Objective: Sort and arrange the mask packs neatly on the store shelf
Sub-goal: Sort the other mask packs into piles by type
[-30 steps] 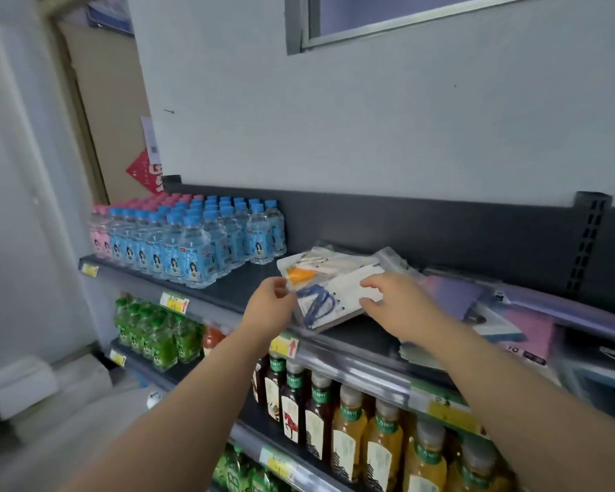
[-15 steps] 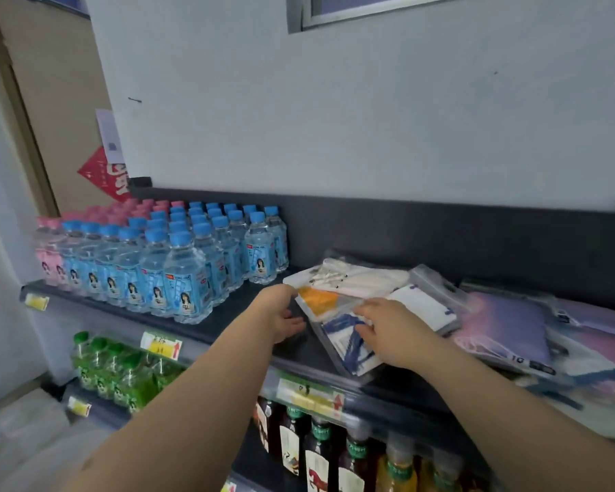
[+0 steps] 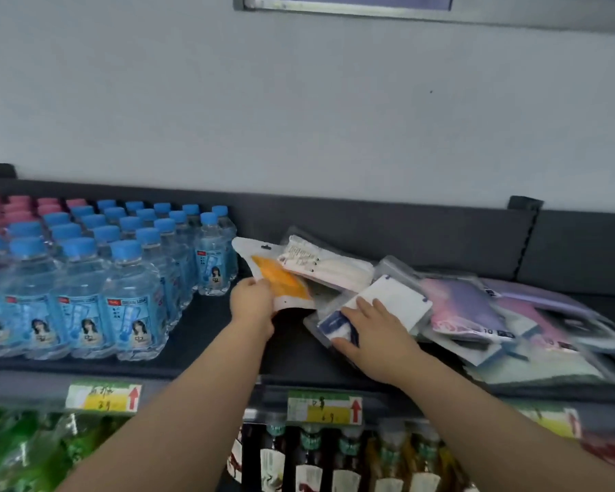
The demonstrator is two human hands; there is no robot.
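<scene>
Head view: dark store shelf [image 3: 210,335] below a pale grey wall [image 3: 299,118], with water bottles [image 3: 121,278] at left and mask packs [image 3: 476,314] heaped at right. The left hand [image 3: 251,301] pinches an orange mask pack [image 3: 281,282]; the right hand [image 3: 377,335] lies flat on a white-and-blue pack [image 3: 395,300].

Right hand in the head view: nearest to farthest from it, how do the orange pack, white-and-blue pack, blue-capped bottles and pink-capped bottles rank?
1. The white-and-blue pack, under the right hand.
2. The orange pack, just left, gripped by the left hand.
3. The blue-capped bottles, farther left.
4. The pink-capped bottles, far left at the back.
</scene>
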